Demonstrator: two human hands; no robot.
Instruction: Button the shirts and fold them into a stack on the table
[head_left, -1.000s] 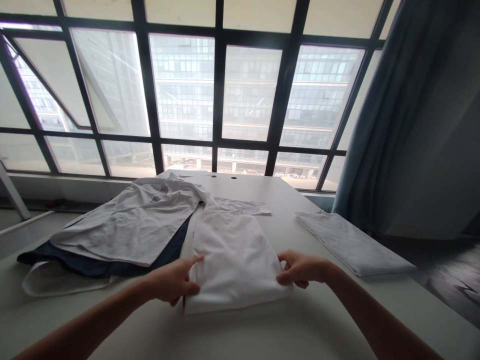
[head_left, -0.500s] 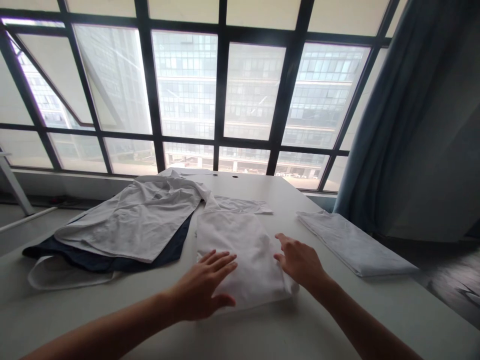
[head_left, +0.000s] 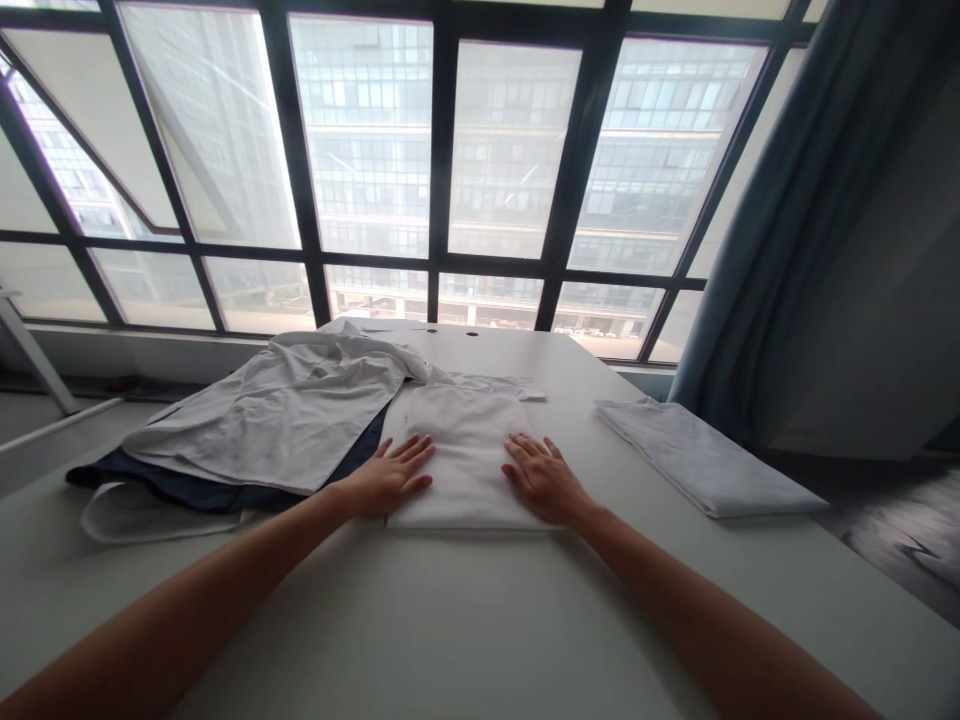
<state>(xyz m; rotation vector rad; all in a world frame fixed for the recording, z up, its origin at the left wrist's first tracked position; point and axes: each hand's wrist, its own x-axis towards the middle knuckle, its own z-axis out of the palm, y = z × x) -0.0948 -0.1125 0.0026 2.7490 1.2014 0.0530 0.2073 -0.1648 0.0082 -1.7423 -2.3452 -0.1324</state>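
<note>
A white folded garment (head_left: 465, 495) lies flat in front of me, its near edge straight and its surface slightly creased. On its left side rests my left hand (head_left: 394, 477), palm down with the fingers spread. My right hand (head_left: 541, 478) lies flat on the right side, fingers stretched out over the cloth. Neither hand grips anything. Just behind the garment, more thin white cloth (head_left: 499, 385) sticks out along the table.
To the left, a loose white shirt (head_left: 277, 420) lies spread over dark navy cloth (head_left: 150, 482). Another folded white garment (head_left: 709, 460) is near the right edge of the white table (head_left: 450, 620). Windows and a blue curtain (head_left: 780, 220) stand beyond.
My hands have come down onto the garment's two sides, the right one moving inward. The garment now lies flatter and squarer, farther from me. The view has tilted down a little.
</note>
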